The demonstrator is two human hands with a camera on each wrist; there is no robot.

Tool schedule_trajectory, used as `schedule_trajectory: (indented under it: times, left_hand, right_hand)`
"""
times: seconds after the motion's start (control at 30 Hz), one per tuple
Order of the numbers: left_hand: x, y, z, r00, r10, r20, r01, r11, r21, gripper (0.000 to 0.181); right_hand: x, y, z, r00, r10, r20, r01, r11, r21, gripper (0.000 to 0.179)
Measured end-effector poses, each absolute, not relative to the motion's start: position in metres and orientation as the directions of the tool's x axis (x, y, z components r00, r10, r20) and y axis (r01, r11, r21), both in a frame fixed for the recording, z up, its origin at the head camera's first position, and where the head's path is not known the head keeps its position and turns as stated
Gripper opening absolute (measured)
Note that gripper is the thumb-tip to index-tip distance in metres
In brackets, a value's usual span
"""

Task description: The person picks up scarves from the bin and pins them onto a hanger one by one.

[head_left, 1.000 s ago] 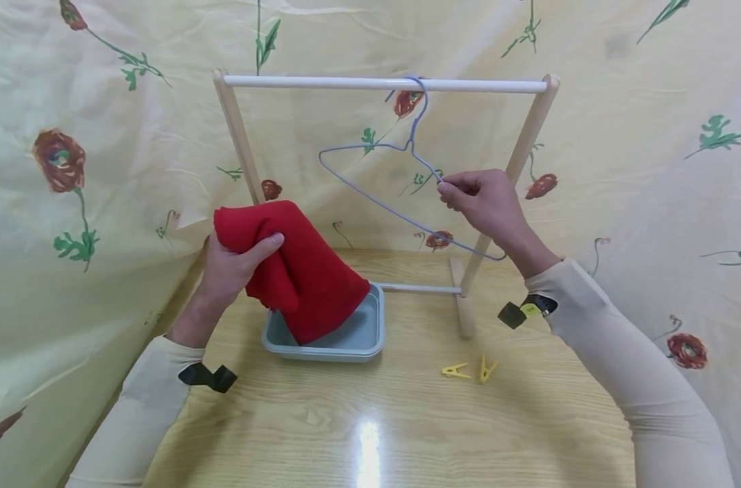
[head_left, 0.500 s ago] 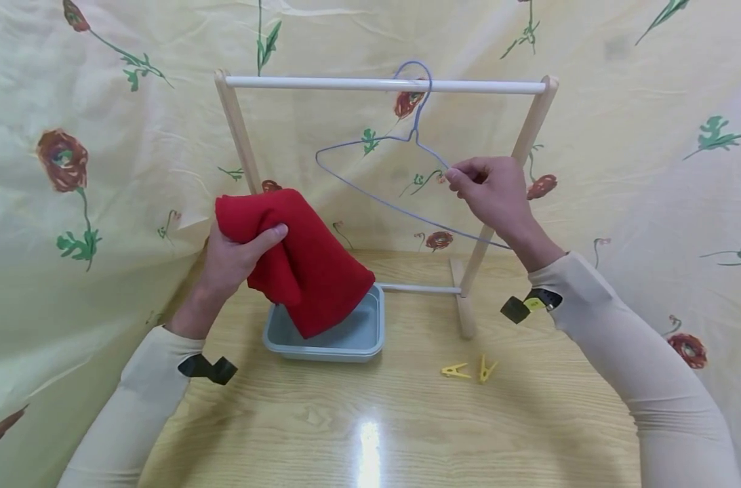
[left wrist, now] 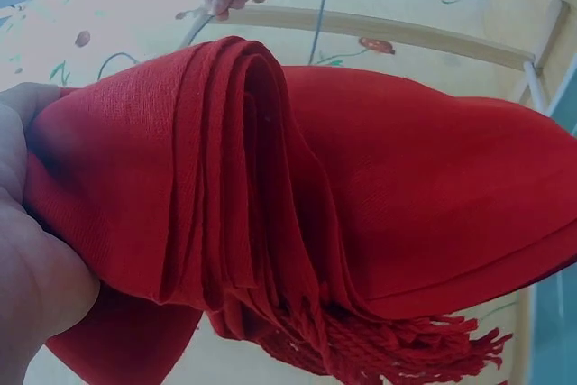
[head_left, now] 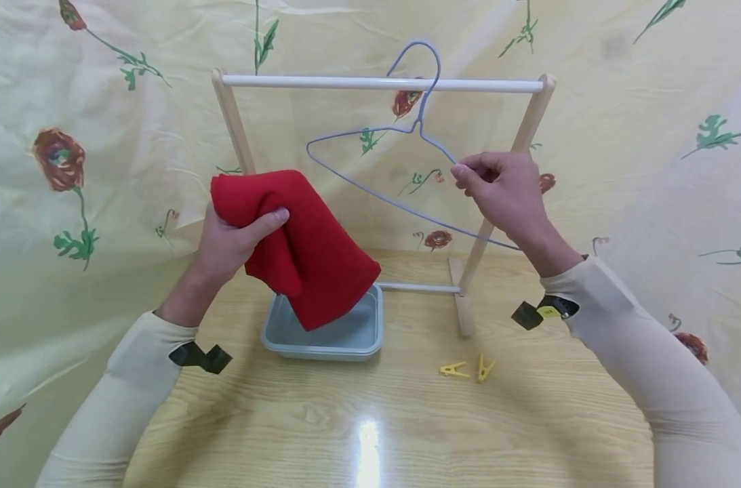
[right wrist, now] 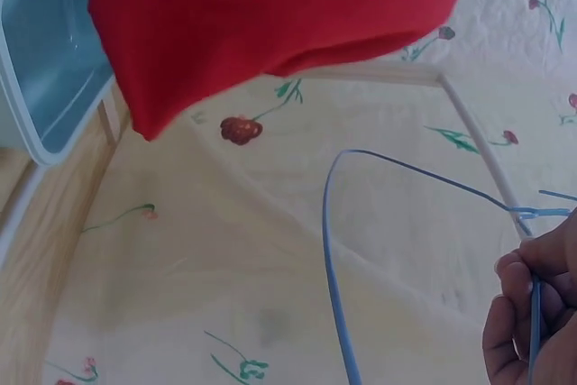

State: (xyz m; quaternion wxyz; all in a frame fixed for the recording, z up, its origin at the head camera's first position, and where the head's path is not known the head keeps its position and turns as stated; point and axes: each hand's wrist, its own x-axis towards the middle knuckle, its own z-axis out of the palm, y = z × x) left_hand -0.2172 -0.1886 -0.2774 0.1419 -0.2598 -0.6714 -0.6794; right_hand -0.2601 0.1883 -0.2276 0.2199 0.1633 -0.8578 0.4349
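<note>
My left hand (head_left: 226, 240) grips a folded red scarf (head_left: 312, 251), thumb across its top. Fringe (left wrist: 424, 349) hangs from the scarf in the left wrist view, and one folded end droops over a blue-grey tub (head_left: 321, 351). Between thumb and fingers, my right hand (head_left: 504, 190) pinches the right shoulder of a blue wire hanger (head_left: 376, 194). The hanger is tilted, its right end low. Its hook (head_left: 428, 46) rises above the white rail (head_left: 321, 83) of a small clothes rack, overlapping it in the head view.
Two yellow clothes pegs (head_left: 454, 369) lie on the wooden table (head_left: 321, 420), right of the tub. The rack's wooden posts (head_left: 234, 125) stand at both sides, with a lower bar (head_left: 419, 288) near the table. A flowered cloth (head_left: 126, 285) encloses the back and sides.
The hanger has risen and shifted right with my right hand, its hook moving from the rail to above it. My left hand has lifted the scarf higher over the tub.
</note>
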Motion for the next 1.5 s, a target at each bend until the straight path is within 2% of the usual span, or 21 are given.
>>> schedule_trajectory:
  times: [0.33, 0.6, 0.87, 1.07, 1.27, 1.4, 1.5]
  left_hand:
    - [-0.214, -0.183, -0.253, -0.788, 0.176, 0.59, 0.583, -0.093, 0.807, 0.039]
    - [-0.214, -0.175, -0.244, -0.771, 0.202, 0.603, 0.594, -0.109, 0.797, 0.043]
    - [-0.218, -0.164, -0.24, -0.73, 0.231, 0.644, 0.623, -0.164, 0.765, 0.039]
    - [-0.222, -0.155, -0.24, -0.676, 0.276, 0.684, 0.647, -0.223, 0.729, 0.042]
    - [-0.225, -0.142, -0.242, -0.643, 0.333, 0.69, 0.646, -0.249, 0.722, 0.054]
    - [-0.227, -0.134, -0.242, -0.647, 0.376, 0.664, 0.62, -0.248, 0.745, 0.056]
    - [-0.228, -0.129, -0.244, -0.661, 0.394, 0.639, 0.597, -0.24, 0.766, 0.051]
  right_hand:
    - [-0.25, 0.189, -0.26, -0.832, -0.095, 0.547, -0.511, 0.516, -0.687, 0.02]
    - [-0.248, 0.186, -0.288, -0.853, -0.11, 0.51, -0.493, 0.491, -0.719, 0.021]
    - [-0.249, 0.184, -0.309, -0.867, -0.161, 0.472, -0.493, 0.419, -0.763, 0.02]
    - [-0.247, 0.18, -0.318, -0.888, -0.168, 0.427, -0.454, 0.458, -0.764, 0.02]
    - [-0.246, 0.175, -0.324, -0.887, -0.194, 0.419, -0.46, 0.44, -0.771, 0.019]
    - [-0.244, 0.171, -0.324, -0.889, -0.207, 0.408, -0.457, 0.41, -0.789, 0.018]
    - [-0.242, 0.169, -0.323, -0.896, -0.211, 0.391, -0.444, 0.383, -0.81, 0.019]
